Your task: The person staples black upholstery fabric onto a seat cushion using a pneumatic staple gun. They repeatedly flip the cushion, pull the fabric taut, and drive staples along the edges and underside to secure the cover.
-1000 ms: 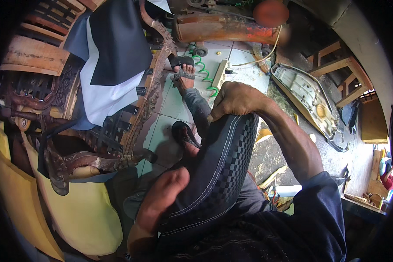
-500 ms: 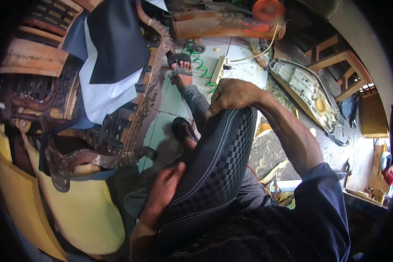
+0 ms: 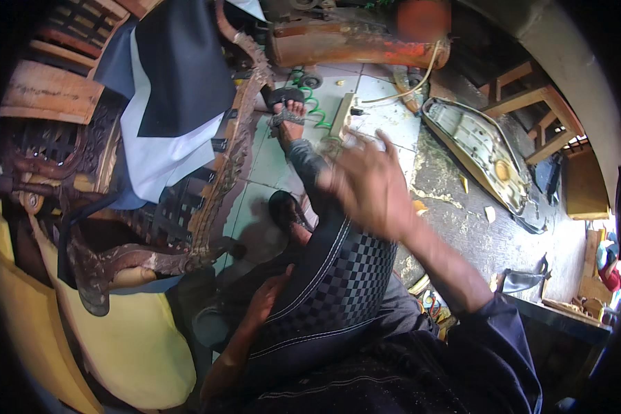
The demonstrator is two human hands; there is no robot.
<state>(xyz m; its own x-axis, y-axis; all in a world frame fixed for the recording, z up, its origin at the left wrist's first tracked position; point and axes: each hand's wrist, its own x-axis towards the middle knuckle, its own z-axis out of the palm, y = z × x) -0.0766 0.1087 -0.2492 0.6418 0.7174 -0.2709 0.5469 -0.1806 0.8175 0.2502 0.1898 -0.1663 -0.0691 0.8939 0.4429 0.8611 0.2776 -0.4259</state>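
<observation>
Fitting/smoothing of a black seat cover [image 3: 338, 283] with a checkered panel and white stitching looked to be the step in hand; it lay draped over the person's lap, running from the knee down toward the waist. Right hand [image 3: 369, 183] was lifted above the cover's far end, fingers spread open and motion-blurred, gripping nothing, while left hand [image 3: 265, 300] was pressed against the cover's left edge, its fingers partly hidden so the grip couldn't be told. Next move likely called for the right hand coming down on the top end to pull the cover taut, left side bracing.
</observation>
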